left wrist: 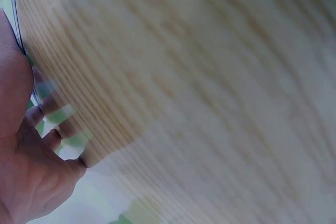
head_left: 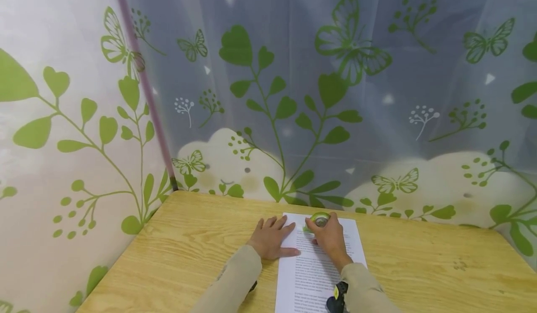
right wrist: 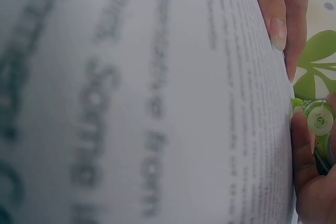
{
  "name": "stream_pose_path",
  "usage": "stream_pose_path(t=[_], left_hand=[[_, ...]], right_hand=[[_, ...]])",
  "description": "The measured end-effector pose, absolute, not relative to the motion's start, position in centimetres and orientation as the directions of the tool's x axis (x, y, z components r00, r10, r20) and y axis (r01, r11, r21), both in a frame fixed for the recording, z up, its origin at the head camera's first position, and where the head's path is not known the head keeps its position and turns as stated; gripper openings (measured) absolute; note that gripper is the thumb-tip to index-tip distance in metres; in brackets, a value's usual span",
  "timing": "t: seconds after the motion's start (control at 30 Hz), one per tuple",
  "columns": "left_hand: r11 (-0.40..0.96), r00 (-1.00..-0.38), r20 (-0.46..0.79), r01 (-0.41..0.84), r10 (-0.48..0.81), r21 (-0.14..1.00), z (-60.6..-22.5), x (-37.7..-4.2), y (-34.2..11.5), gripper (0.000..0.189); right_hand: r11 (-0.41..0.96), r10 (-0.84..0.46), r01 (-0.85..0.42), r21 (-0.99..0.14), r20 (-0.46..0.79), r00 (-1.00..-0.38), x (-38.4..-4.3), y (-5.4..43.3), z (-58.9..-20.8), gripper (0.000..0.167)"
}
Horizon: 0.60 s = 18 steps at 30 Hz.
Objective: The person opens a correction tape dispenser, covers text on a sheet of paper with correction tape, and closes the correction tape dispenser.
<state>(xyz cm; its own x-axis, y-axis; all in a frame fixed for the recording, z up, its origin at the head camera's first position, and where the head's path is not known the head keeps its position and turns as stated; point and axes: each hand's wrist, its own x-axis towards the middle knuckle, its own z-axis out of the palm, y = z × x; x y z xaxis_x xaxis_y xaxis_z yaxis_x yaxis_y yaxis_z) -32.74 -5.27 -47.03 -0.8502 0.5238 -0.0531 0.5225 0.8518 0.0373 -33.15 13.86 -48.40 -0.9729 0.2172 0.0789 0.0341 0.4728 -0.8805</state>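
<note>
A sheet of printed paper (head_left: pixel 289 271) lies upright on the wooden table, its dense lines of text blurred up close in the right wrist view. My left hand (head_left: pixel 270 240) rests on its upper left edge, fingers spread and thumb stretched over the page. Near the top of the sheet, my right hand (head_left: pixel 331 239) grips a round green correction tape (head_left: pixel 321 219) between thumb and fingers. Its clear spool shows in the right wrist view, with the tip low at the paper; whether it touches is too small to tell. The left wrist view catches part of the left hand (left wrist: pixel 37 177).
The wooden table (head_left: pixel 201 238) extends to both sides of the sheet. Behind it and at the left hang patterned curtains (head_left: pixel 260 117) with leaves and butterflies, meeting at a pinkish corner seam. A dark device (head_left: pixel 337 298) is strapped at the right wrist.
</note>
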Motion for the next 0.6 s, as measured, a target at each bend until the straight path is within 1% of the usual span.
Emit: stream_pose_path(t=[0.4,0.6], left_hand=[[0.852,-0.851,-0.042,0.524,0.524,0.02,-46.95,-32.66,-5.33,0.08],[0.853,-0.851,-0.054,0.521,0.522,0.028,-46.8,-32.56,-5.27,0.08]], right_hand=[[0.459,0.234,0.026,-0.888,0.093,-0.968,-32.99,13.83,-48.53,0.057],[0.471,0.239,0.034,-0.882,0.09,-0.967,-32.77,14.1,-48.43,0.06]])
